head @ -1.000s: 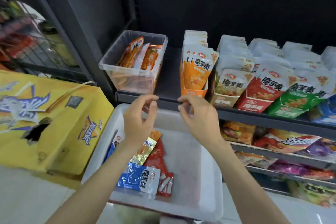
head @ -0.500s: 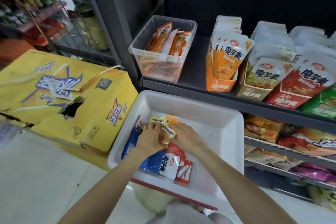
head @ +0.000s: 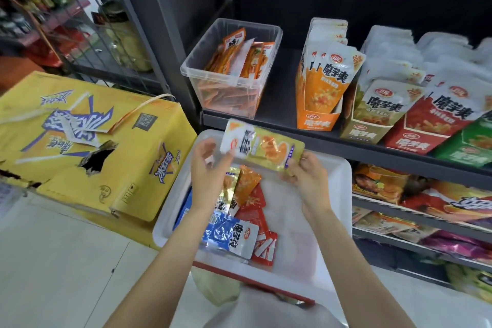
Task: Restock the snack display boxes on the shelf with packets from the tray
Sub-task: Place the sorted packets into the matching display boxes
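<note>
Yellow packet (head: 262, 147) pinched between left hand (head: 209, 168) and right hand (head: 306, 172); tray (head: 343, 194) packets (head: 237, 224) at 6 o'clock remained unshelved.

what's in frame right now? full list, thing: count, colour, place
held packet: 1, gold and white, above the tray's far edge, between both hands
tray: 1, white, below the shelf edge
loose packets: several, blue, red, orange, gold, in the tray's left half
clear bin: 1, transparent, shelf left, holds orange packets
orange display box: 1, shelf, right of the bin
olive display box: 1, next right
red display box: 1, next right
green display box: 1, at right frame edge
yellow carton: 1, torn open, floor left
lower shelves: mixed snack bags
left hand: grips the packet's white end
right hand: pinches its gold end
</note>
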`<state>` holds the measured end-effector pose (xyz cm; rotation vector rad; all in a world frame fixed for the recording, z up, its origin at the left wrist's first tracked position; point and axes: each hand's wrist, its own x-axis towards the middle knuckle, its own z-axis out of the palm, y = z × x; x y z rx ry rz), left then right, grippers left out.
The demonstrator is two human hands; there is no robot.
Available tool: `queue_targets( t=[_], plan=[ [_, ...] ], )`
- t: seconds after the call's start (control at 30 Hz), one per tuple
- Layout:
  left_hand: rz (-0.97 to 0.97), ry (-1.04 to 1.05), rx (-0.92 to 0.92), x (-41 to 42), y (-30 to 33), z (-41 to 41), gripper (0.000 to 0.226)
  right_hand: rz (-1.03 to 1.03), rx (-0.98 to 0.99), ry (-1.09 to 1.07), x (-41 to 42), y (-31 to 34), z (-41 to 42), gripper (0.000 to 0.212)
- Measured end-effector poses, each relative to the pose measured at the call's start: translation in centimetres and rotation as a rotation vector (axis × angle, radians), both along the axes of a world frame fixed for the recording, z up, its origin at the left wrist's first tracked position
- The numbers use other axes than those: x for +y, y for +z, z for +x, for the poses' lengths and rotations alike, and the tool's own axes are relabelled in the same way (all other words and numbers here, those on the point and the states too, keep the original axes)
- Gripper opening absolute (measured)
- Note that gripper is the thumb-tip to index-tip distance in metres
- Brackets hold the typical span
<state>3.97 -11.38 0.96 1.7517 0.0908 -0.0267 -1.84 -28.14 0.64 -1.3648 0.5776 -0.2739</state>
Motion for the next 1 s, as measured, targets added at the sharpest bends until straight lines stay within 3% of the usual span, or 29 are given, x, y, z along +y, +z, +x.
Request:
queue_targets(
  t=[0.1,0.2,0.33,0.47,0.53,0.67,0.8,1.0],
  plan=[
    [-0.283,-0.209,0.317,-1.6,1.9,0.0,0.051,0.319,-0.102,0.009,0.0,1.2,-1.1,0.024],
    [-0.282,-0.294,0.277,-4.0,2.8,-0.4,0.027,0.319,-0.067,0.085,0.0,1.1,-1.8,0.027],
    [-0.118,-0.283,-0.020,-6.2,4.2,-0.6,0.017,-0.130,-0.075,0.027,-1.3,1.3,-2.9,0.040],
    [0.230,-0.574,-0.357,-7.7,5.9,0.2,0.010,-0.670,-0.165,-0.035,-4.7,5.2,-3.7,0.058],
    [0.286,-0.663,-0.487,-9.2,6.7,0.4,0.009,-0.748,-0.149,-0.014,-6.3,6.9,-3.8,0.050],
    [0.152,-0.614,-0.592,-13.0,8.3,0.6,0.019,-0.752,-0.242,-0.191,-9.3,9.0,-4.6,0.016],
    [0.014,-0.527,-0.415,-16.1,8.4,1.3,0.021,-0.601,-0.375,-0.412,-12.2,9.8,-4.2,0.020],
    [-0.017,-0.658,-0.373,-18.1,8.1,1.6,0.036,-0.944,-0.293,-0.177,-14.1,10.1,-2.2,0.016]
  ],
)
